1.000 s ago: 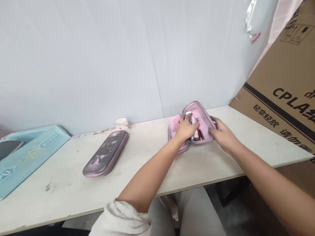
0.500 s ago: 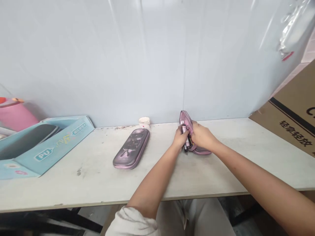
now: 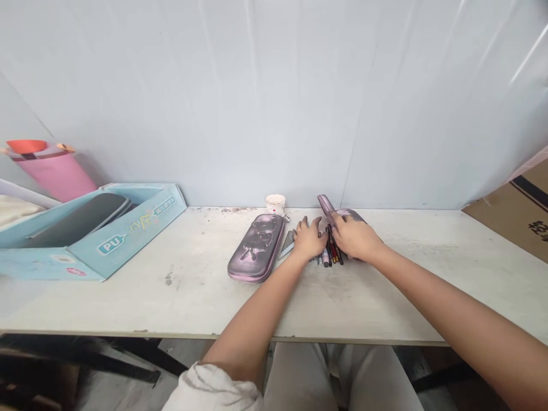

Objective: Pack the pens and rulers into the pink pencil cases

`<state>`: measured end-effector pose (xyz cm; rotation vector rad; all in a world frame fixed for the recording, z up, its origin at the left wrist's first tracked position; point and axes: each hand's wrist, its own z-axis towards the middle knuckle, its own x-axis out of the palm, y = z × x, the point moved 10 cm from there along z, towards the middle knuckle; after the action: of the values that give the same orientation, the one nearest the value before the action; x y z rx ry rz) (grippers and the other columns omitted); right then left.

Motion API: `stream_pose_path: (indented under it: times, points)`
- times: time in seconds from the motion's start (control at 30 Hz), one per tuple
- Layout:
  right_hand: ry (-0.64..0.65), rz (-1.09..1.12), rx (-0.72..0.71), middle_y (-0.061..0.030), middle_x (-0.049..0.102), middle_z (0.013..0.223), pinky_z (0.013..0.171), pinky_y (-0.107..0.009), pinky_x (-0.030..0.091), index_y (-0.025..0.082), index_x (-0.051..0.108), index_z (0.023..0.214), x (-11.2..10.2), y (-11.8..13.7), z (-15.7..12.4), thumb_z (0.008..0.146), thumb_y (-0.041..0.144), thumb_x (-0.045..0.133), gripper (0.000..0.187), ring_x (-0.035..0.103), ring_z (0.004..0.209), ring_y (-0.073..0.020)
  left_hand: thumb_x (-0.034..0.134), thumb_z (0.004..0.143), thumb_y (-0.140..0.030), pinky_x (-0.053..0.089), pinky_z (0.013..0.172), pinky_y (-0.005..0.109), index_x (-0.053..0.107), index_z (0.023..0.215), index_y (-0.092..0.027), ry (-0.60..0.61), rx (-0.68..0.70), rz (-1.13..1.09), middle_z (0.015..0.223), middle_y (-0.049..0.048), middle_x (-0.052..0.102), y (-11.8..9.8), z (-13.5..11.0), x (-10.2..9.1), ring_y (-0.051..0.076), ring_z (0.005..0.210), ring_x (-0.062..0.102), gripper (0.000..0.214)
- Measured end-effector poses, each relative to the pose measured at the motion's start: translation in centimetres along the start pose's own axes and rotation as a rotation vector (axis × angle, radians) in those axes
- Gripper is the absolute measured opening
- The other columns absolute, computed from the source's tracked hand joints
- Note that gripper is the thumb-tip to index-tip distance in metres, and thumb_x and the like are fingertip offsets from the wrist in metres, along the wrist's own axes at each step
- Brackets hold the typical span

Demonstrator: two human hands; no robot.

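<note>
- The person's left hand is low over the desk, its grip spread, thumb and fingers fanned apart; I can't see it pinching anything.
- The right hand is against the open pencil case, fingertips at its upright part. Those fingers are partly hidden from me, so I can't tell whether the grip is pinching the case or only pressing on it.
- That case is toward the back of the desk, one half tipped up and the other showing behind the right hand.
- Between the two hands lies a small bunch of pens, side by side on the desk, their near ends poking out toward the person: a thick pale one, some dark ones, a touch of red.
- Left of the left hand, a pale flat strip rests beside the closed pencil case, which lies slanted, a raised pattern on its lid.
- Just behind that case sits a little white cup, near the wall.
- Well over to the person's left is a light-blue box holding a dark case; at the far right, a cardboard box.
</note>
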<state>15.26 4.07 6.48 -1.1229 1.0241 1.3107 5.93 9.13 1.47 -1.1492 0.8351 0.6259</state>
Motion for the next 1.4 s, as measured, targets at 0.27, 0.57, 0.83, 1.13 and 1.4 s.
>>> stream_pose_path:
  times: [0.27,0.57,0.83,1.13,1.4]
  points:
    - [-0.06,-0.037,0.109,-0.0188,0.061,0.102,0.07,-0.04,0.044,0.019,0.021,0.143,-0.9,-6.9,-0.8,0.087,0.021,0.026,0.056,0.063,0.083,-0.0315,0.042,0.083,-0.037,0.018,0.105,0.056,0.045,0.126,-0.022,-0.092,0.189,0.187,0.137,0.0149,0.038,-2.8,-1.0,-0.4,0.031,0.132,0.025,0.045]
    - [-0.486,0.348,0.341,-0.013,0.063,0.111,0.082,-0.039,0.044,0.02,0.035,0.137,-6.9,-18.9,-4.4,0.086,0.023,0.026,0.052,0.06,0.099,-0.0276,0.041,0.08,-0.014,0.025,0.106,0.044,0.055,0.114,-0.018,-0.024,0.284,-0.198,0.127,0.0119,0.048,-9.9,0.0,3.1,0.025,0.123,0.039,0.038]
    - [-0.606,0.732,0.467,-0.0047,0.054,0.128,0.096,-0.038,0.037,0.023,0.048,0.128,-5.0,-27.4,-7.5,0.082,0.028,0.034,0.048,0.048,0.117,-0.0228,0.047,0.082,-0.026,0.044,0.092,0.038,0.058,0.108,-0.015,0.065,0.104,-0.657,0.104,0.0133,0.066,-11.9,2.9,6.6,0.024,0.102,0.059,0.03]
    - [-0.342,1.415,0.31,-0.0053,0.06,0.12,0.086,-0.035,0.047,0.022,0.054,0.121,1.0,-22.5,-6.1,0.085,0.045,0.036,0.046,0.056,0.106,-0.0201,0.054,0.077,-0.055,0.05,0.086,0.036,0.059,0.102,-0.015,0.231,-0.273,-1.533,0.102,0.0113,0.067,-15.3,2.1,9.8,0.021,0.096,0.063,0.048]
    - [0.081,1.857,0.18,-0.0098,0.066,0.094,0.063,-0.028,0.053,0.016,0.057,0.102,5.0,-11.2,-7.4,0.078,0.063,0.046,0.054,0.061,0.072,-0.0143,0.048,0.083,-0.051,0.051,0.081,0.027,0.054,0.104,-0.013,-0.36,-0.455,-1.574,0.111,0.0107,0.062,-10.7,1.2,6.2,0.017,0.098,0.062,0.044]
